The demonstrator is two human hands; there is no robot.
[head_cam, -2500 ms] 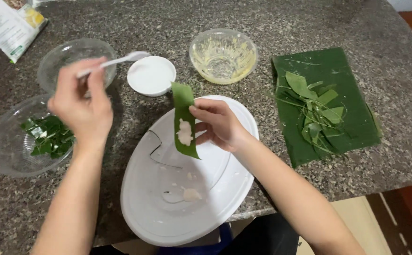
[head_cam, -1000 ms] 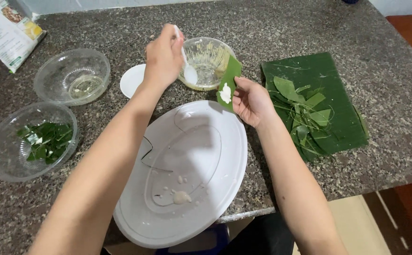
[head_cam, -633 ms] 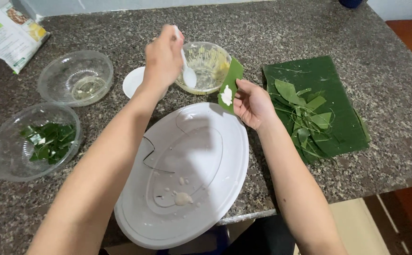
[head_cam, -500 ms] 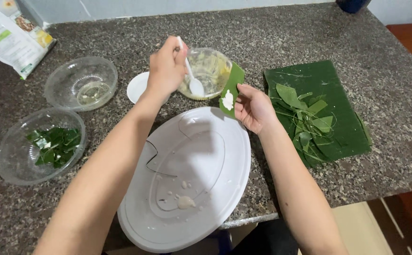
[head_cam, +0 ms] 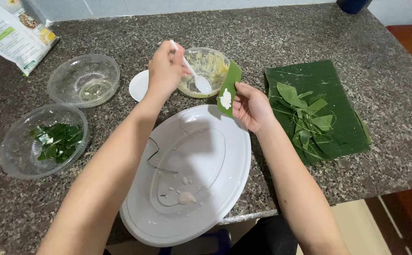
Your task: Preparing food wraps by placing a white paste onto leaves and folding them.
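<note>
My left hand [head_cam: 164,68] grips a white plastic spoon [head_cam: 197,79] whose bowl hangs over a clear bowl with yellowish filling [head_cam: 207,71]. My right hand [head_cam: 252,106] pinches a green leaf strip [head_cam: 228,89] with a dab of white dough on it, held upright just right of the spoon. Both hands hover above the far rim of a large white oval tray [head_cam: 192,174], which carries a few drops and a small dough lump.
A dark green banana leaf [head_cam: 338,89] with cut leaf scraps lies at the right. A small white dish [head_cam: 139,86], a clear bowl [head_cam: 84,80], a bowl of chopped leaves [head_cam: 40,140] and a printed packet [head_cam: 12,35] sit at the left. The stone counter's front edge runs beneath the tray.
My left hand carried the spoon from the small white dish across to the bowl of yellowish filling and lowered it there. My right hand followed with the leaf strip, up and to the right.
</note>
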